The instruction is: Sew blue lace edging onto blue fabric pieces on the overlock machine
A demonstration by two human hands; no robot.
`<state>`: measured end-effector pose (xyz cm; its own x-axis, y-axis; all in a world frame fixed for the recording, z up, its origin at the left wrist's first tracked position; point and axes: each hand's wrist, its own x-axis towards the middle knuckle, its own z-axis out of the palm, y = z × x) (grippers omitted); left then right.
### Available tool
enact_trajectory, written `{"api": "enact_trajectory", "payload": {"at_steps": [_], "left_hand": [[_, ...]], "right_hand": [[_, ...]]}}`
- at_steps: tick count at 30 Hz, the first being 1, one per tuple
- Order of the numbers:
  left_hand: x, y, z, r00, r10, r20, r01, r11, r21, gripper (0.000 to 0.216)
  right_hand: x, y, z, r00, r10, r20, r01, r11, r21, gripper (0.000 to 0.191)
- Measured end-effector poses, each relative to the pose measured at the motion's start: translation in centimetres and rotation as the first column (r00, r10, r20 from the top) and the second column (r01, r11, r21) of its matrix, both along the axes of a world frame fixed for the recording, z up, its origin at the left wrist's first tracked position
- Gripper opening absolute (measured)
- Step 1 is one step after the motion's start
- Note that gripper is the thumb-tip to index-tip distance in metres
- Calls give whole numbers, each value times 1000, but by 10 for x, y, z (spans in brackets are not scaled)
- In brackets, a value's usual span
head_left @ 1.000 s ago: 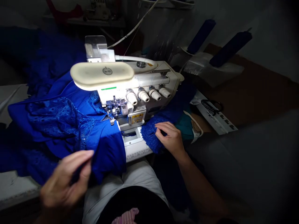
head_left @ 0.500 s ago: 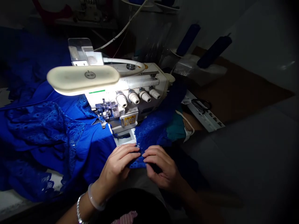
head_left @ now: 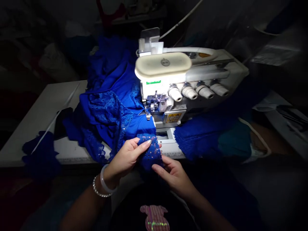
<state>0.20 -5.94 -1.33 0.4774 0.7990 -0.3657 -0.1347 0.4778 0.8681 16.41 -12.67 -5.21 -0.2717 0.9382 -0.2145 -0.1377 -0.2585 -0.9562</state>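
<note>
A white overlock sewing machine (head_left: 192, 77) stands lit on a white table (head_left: 48, 106). Blue fabric with lace trim (head_left: 108, 109) lies heaped to the left of its presser foot (head_left: 154, 102). My left hand (head_left: 127, 157), with bracelets at the wrist, pinches a small blue lace piece (head_left: 151, 150) in front of the machine. From below, my right hand (head_left: 170, 173) grips the lower edge of the same piece with closed fingers. More blue lace (head_left: 202, 134) lies to the right of the machine's front plate.
A dark flat object (head_left: 61, 120) lies on the table left of the fabric. Another scrap of blue cloth (head_left: 40, 154) hangs over the table's front left edge. A white cable (head_left: 180, 19) runs up behind the machine. Surroundings are dark.
The view has swung left, so the machine now sits right of centre. Both hands have lifted the lace piece closer to the presser foot; a second ago they were apart.
</note>
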Motion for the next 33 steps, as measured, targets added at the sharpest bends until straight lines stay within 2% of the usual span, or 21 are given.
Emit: {"api": "enact_trajectory", "payload": {"at_steps": [5, 6, 8, 9, 11, 12, 13, 14, 16, 19, 23, 26, 28, 30, 33], "left_hand": [[-9, -3, 8, 998, 32, 45, -35, 998, 60, 28], [-11, -1, 12, 999, 39, 18, -41, 993, 111, 27], [-12, 8, 18, 989, 112, -98, -76, 947, 313, 22], [-12, 13, 21, 967, 188, -171, -89, 882, 463, 21], [-11, 27, 23, 880, 390, -272, -61, 659, 750, 18], [-10, 33, 23, 826, 482, -291, -24, 547, 837, 16], [-9, 39, 23, 778, 550, -303, 9, 472, 882, 16], [-8, 44, 22, 739, 596, -314, 28, 439, 898, 17], [-6, 49, 19, 691, 637, -342, 25, 452, 892, 17], [-4, 50, 16, 666, 651, -364, 21, 471, 882, 16], [-2, 51, 13, 635, 679, -369, 58, 435, 899, 22], [-1, 54, 11, 582, 741, -335, 122, 328, 937, 21], [-3, 53, 11, 577, 751, -320, 211, 241, 947, 11], [-7, 49, 12, 598, 712, -368, 332, 198, 922, 5], [-14, 39, 13, 589, 656, -472, 526, 131, 840, 22]], "right_hand": [[-10, 8, 2, 1000, 2, 25, -5, 994, 105, 22], [-11, 10, 2, 998, -29, 57, 20, 988, 156, 20], [-12, 19, 1, 964, -203, 172, 144, 941, 307, 15], [-12, 24, 0, 923, -313, 224, 211, 898, 385, 13], [-13, 37, -2, 870, -421, 258, 272, 844, 463, 15], [-13, 43, -2, 880, -407, 244, 269, 851, 451, 15], [-13, 48, -2, 908, -356, 219, 243, 876, 418, 15], [-12, 51, -2, 934, -305, 188, 215, 897, 387, 15], [-11, 55, -1, 953, -263, 153, 192, 910, 366, 15], [-10, 55, 1, 943, -296, 155, 215, 893, 396, 19], [-12, 56, 2, 958, -263, 115, 216, 924, 315, 22], [-16, 60, 4, 978, -209, 10, 204, 965, 167, 21], [-17, 63, 7, 987, -157, -32, 160, 980, 116, 42], [-13, 64, 13, 997, -72, 8, 70, 988, 136, 65], [-4, 63, 24, 984, 54, 173, -90, 974, 210, 78]]}}
